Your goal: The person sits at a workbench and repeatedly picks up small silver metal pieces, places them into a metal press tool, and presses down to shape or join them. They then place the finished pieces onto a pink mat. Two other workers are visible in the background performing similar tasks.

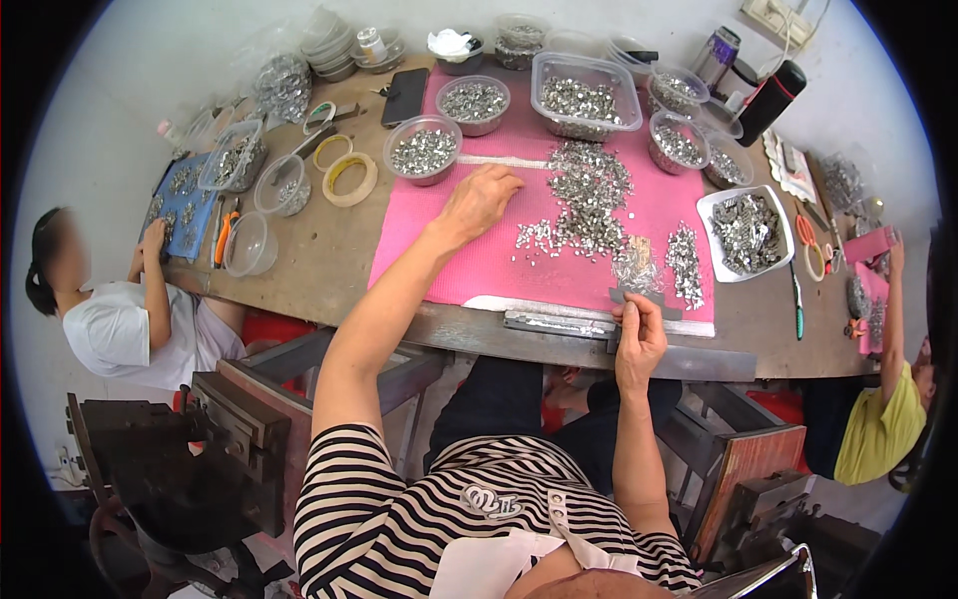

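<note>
My left hand (482,205) is over the pink mat (429,255), left of a heap of small silver metal pieces (589,195). Its fingers are curled together, and whatever they may hold is too small to make out. At the table's front edge, my right hand (640,344) pinches a flat grey metal strip (654,301) between thumb and fingers. Just beyond the strip lies a patch of thin metal bits (635,270). A narrow pile of silver pieces (685,265) is to its right. Below the mat, a metal bar (559,324) runs along the edge.
Tubs of metal pieces (584,95) line the back, with a white tray (746,235) at right. Tape rolls (349,180), a phone (406,97) and a black bottle (771,103) stand around. Co-workers sit at left (125,334) and right (883,429). A heavy machine (190,454) is lower left.
</note>
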Tool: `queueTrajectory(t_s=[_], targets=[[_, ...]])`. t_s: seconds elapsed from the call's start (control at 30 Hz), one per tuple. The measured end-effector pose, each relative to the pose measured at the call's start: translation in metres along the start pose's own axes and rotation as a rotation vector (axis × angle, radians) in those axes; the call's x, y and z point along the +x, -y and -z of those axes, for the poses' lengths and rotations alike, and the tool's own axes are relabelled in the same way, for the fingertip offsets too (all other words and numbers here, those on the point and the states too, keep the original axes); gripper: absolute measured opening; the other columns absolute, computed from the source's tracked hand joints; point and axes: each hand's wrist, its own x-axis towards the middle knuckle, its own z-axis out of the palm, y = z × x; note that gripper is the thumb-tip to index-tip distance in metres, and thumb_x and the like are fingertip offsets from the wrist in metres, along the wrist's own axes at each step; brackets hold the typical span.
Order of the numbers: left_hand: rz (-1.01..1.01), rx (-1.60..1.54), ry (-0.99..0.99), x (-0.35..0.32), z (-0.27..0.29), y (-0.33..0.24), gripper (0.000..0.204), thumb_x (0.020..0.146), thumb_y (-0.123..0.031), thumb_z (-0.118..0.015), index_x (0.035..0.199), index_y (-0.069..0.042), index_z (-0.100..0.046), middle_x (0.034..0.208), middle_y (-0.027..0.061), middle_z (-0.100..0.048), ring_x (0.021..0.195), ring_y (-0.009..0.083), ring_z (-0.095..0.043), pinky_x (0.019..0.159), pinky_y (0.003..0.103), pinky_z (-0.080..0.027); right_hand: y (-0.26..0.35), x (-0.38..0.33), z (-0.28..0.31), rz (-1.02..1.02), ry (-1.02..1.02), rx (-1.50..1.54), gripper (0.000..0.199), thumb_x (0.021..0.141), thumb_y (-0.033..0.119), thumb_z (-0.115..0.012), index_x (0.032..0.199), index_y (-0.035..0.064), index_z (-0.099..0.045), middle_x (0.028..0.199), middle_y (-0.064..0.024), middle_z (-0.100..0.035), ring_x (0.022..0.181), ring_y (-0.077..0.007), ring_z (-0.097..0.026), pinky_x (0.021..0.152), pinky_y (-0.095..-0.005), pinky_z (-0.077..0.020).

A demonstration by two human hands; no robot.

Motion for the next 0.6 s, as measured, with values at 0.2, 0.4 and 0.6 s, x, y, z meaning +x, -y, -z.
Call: queueTrajectory(t_s=[0.2,0.4,0.6], targets=[[-0.055,0.022,-0.160,-0.015,0.020,-0.011,0.025,0.091,-0.003,-0.068,0.116,-0.003,-0.071,0.118,0.0133,-0.068,0.112,0.0344,-0.062,0.097,0.041,-0.052,0.000,-0.001,0.000,-0.003,0.009,-0.013,0.017,0.107,0.007,-0.058,0.120,-0.0001,-0.066,0.096,-0.0034,-0.067,0.086,-0.0086,-0.063,0.079,-0.0243,-0.0520],[0.096,0.024,-0.093,-0.021,0.013,-0.008,0.023,0.088,-0.001,-0.069,0.111,-0.004,-0.071,0.114,0.0128,-0.068,0.107,0.0324,-0.062,0.093,0.040,-0.051,0.001,-0.002,-0.001,0.009,-0.013,0.006,0.016,0.106,0.005,-0.058,0.119,0.0003,-0.066,0.093,-0.0032,-0.067,0.085,-0.0084,-0.063,0.078,-0.0236,-0.0510],[0.169,-0.160,-0.277,-0.021,0.014,0.000,0.009,0.091,-0.005,-0.071,0.100,-0.002,-0.074,0.096,0.0115,-0.070,0.085,0.0252,-0.069,0.077,0.035,-0.055,0.004,0.001,-0.004,-0.006,-0.006,-0.024,0.016,0.106,0.005,-0.058,0.119,-0.0002,-0.066,0.093,-0.0025,-0.065,0.086,-0.0088,-0.062,0.080,-0.0243,-0.0507]])
